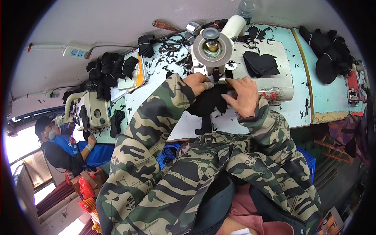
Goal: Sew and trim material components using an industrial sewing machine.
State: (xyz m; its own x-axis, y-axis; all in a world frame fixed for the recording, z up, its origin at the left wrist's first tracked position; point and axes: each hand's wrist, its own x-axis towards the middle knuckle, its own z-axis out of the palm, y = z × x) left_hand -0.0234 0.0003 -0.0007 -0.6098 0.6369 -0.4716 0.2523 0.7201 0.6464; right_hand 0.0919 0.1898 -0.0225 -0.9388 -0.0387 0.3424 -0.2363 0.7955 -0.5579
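A dark piece of black fabric lies under the head of a pale sewing machine, its lower end hanging toward the table's front edge. My left hand is closed on the fabric's upper left edge, close to the presser foot; one finger has a pale wrap. To the right of the fabric, my right hand has thumb and index finger apart. Its index fingertip reaches beside the presser foot, and the thumb tip touches the fabric's right side. The needle area is partly hidden by the machine head.
Folded black pieces rest on the machine bed. Bundles of black fabric stand at left beside papers; another black bundle lies at right. Scissors and scraps are scattered behind. A masked co-worker sits left at another machine.
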